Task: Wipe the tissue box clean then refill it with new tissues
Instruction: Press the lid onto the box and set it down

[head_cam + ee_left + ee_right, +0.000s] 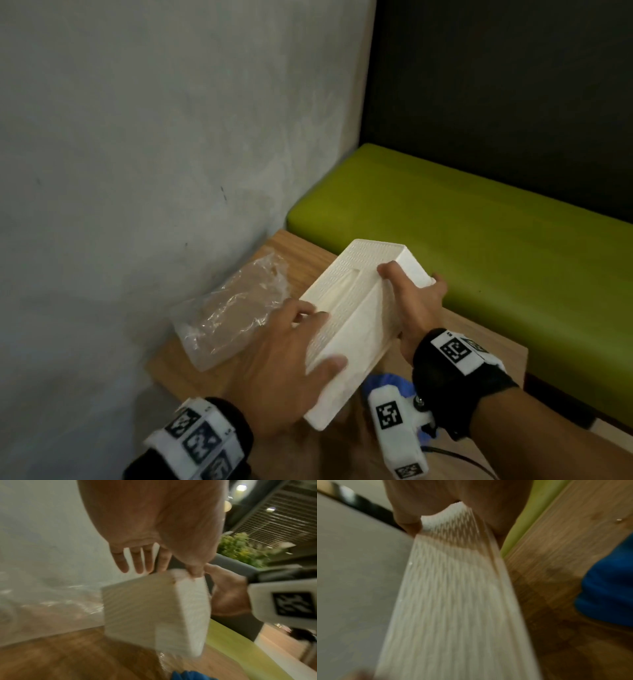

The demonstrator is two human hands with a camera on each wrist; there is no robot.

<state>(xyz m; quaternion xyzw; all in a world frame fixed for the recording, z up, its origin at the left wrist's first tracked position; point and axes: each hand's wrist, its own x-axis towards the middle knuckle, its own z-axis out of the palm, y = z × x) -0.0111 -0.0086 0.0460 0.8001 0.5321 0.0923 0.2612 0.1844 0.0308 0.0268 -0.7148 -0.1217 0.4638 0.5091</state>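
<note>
I hold the white tissue box [356, 318] tilted above the wooden table [191, 373], its slotted, textured face turned up and to the left. My left hand [318, 337] grips the near end, fingers on the slotted face and thumb on the plain side. My right hand [411, 284] holds the far right edge, thumb on top and fingers underneath. The left wrist view shows the box [137, 608] with my thumb on its corner. In the blurred right wrist view the ribbed box [457, 601] fills the middle. A clear plastic pack [233, 315] lies by the wall; its contents are unclear.
A blue cloth [387, 382] lies on the table under the box, near my right wrist, and shows in the right wrist view [607, 588]. The grey wall [137, 171] bounds the table on the left. A green bench seat [462, 222] runs along the far right.
</note>
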